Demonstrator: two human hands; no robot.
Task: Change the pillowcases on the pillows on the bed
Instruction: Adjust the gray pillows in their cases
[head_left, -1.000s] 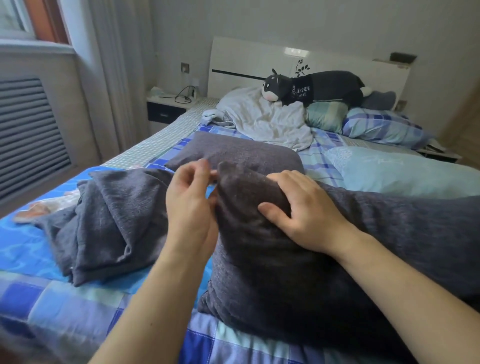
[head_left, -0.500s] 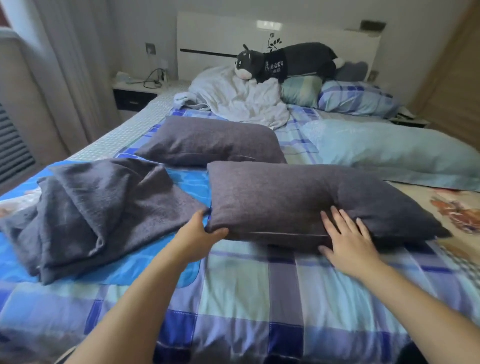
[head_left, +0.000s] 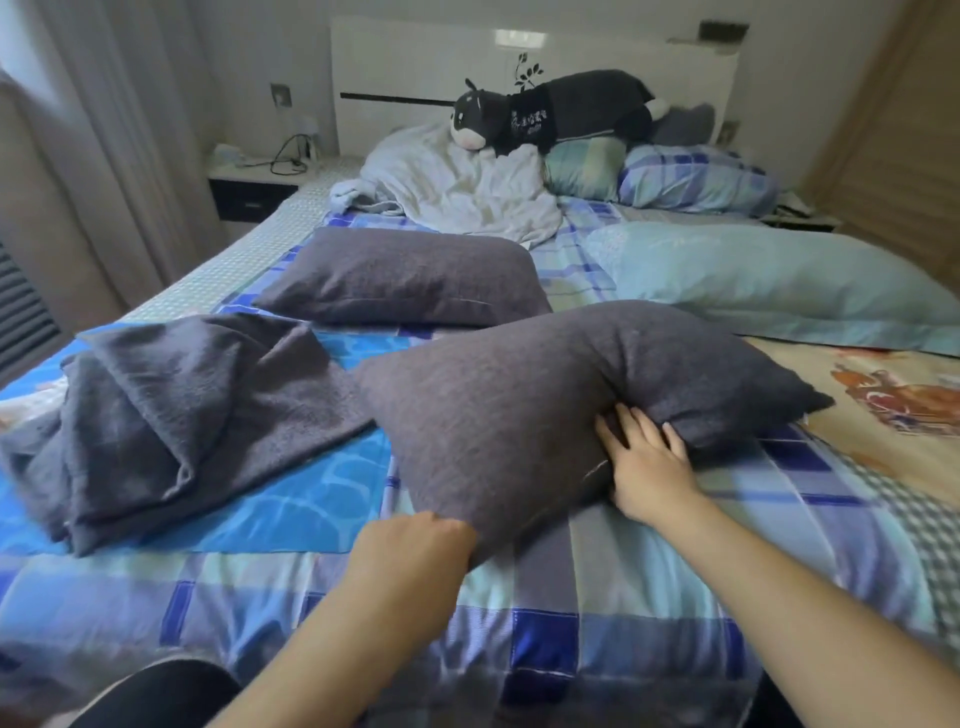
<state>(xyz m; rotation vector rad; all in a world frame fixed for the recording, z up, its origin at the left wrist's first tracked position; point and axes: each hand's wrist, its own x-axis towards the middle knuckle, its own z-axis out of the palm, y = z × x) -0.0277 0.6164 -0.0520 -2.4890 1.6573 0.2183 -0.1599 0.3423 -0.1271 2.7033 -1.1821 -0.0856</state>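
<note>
A grey-cased pillow lies bent across the checked bedspread in front of me. My left hand grips its near left corner and has pulled it toward me. With straight fingers, my right hand presses into the pillow's near edge at the fold. A second grey pillow lies flat behind it. A crumpled grey pillowcase sits in a heap on the left, on a bright blue cloth.
Further up the bed are a light blue pillow, a checked blue pillow, a white blanket and a black plush toy by the headboard. A nightstand with cables stands at the left, curtains beside it.
The pillow went from raised in front of me to lying on the bed. Since then my left hand has dragged its left corner toward me, bending it; my right hand has stayed at the near edge.
</note>
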